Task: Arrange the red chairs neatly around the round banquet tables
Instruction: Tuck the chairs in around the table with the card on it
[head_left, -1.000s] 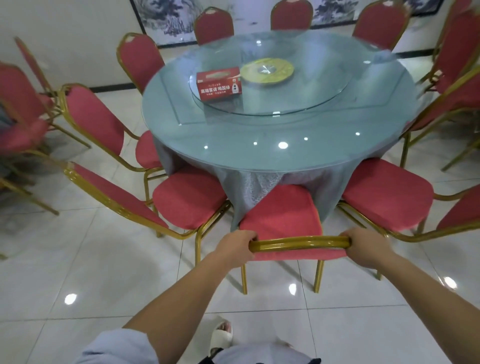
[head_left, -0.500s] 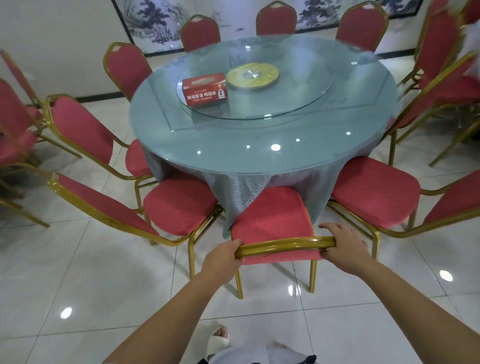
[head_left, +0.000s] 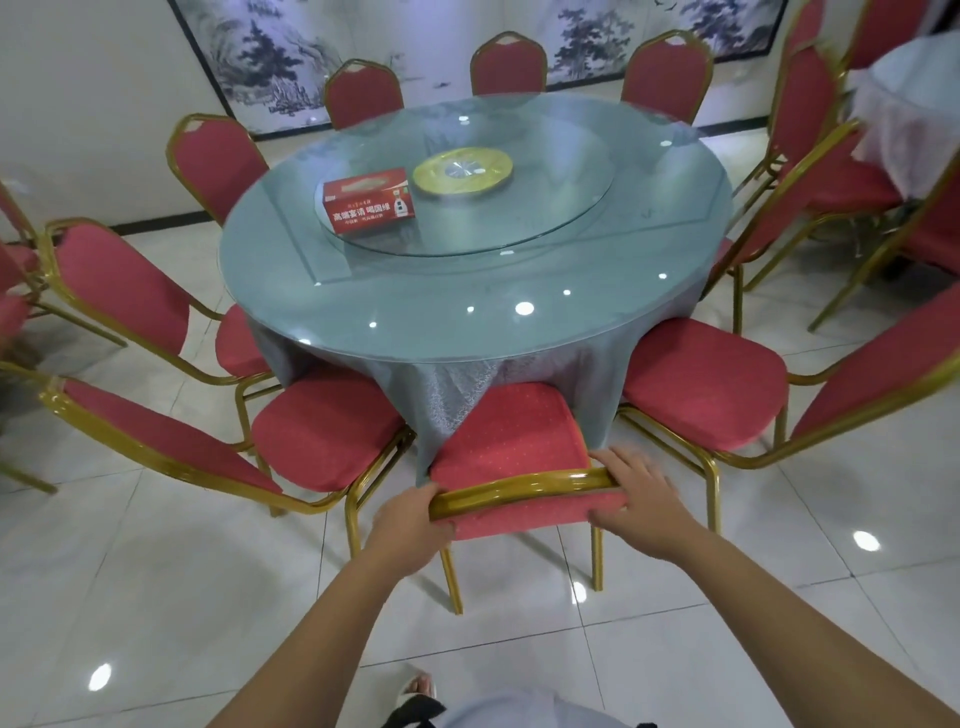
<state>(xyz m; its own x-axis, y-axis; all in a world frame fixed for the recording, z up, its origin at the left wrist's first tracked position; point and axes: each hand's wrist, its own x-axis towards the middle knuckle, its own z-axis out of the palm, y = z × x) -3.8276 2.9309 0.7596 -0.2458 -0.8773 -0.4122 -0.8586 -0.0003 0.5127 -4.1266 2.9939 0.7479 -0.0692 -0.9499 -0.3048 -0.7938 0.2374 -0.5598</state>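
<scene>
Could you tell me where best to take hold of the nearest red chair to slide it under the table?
Probably the gold top rail of the nearest chair, approached from behind, one hand near each end. It is a rounded bar, facing the person, and the left hand and right hand already sit there.
</scene>
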